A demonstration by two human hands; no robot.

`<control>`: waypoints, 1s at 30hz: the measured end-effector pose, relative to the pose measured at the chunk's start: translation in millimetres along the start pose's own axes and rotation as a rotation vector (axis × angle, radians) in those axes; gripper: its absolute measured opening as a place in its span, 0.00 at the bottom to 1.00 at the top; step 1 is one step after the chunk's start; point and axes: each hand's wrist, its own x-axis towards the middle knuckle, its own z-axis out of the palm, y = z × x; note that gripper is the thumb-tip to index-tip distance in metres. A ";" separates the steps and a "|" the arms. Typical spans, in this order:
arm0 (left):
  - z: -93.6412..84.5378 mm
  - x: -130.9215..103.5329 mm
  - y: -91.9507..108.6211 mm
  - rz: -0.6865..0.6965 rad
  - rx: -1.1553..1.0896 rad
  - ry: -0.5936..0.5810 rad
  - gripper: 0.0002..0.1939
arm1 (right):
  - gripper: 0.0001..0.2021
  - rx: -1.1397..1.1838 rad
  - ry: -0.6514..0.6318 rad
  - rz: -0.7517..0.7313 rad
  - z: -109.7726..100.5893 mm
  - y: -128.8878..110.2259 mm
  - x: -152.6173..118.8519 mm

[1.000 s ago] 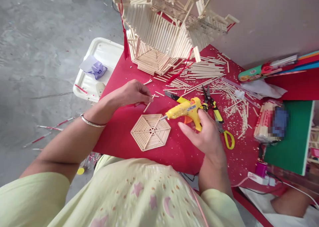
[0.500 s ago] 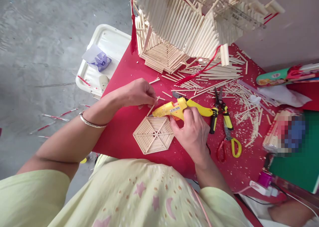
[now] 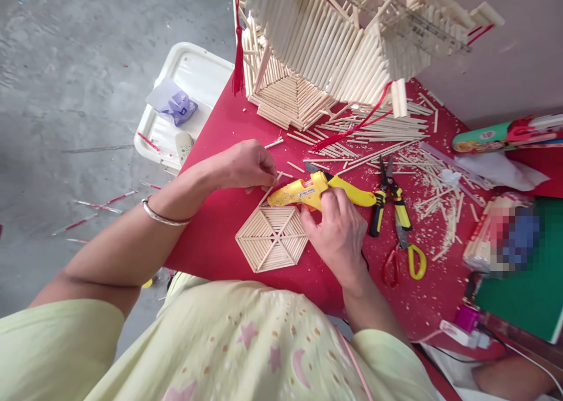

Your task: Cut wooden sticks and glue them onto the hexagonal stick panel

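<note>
Pale yellow cloth fills the near edge, a shirt printed with pink stars and a moon, right up against the red table. Just beyond it lies a flat hexagonal panel of wooden sticks, its spokes meeting in the middle. To its right, the right hand is wrapped around a yellow glue gun, whose nozzle points left, over the panel's far edge. On the left, the left hand, a bangle on its wrist, has thumb and fingers pinched narrow on a thin stick. That stick slants down close to the nozzle; whether they touch I can't tell.

Right of the hands lie scissors with one red and one yellow handle, and just past them black-and-yellow pliers. A yellow-handled cutter sits partly behind the glue gun. Farther off, loose sticks are heaped among crumbs. At the far side rises a big stick-built model hung with red tassels, and to its left, off the table, a white lid carries a purple-and-white packet.
</note>
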 end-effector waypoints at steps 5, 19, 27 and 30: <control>0.0 0.4 -1.0 -0.007 -0.015 -0.009 0.05 | 0.11 -0.005 -0.002 0.002 -0.6 0.7 0.6; 5.2 -0.6 4.9 -0.003 0.056 -0.015 0.07 | 0.09 -0.067 0.101 -0.040 -2.2 6.6 -1.8; 15.3 3.4 -1.8 0.090 0.120 -0.010 0.09 | 0.06 -0.121 0.115 -0.011 -3.2 16.8 -7.9; 19.1 3.9 -0.9 0.109 0.147 -0.010 0.09 | 0.05 -0.144 0.114 0.015 -5.0 22.9 -12.2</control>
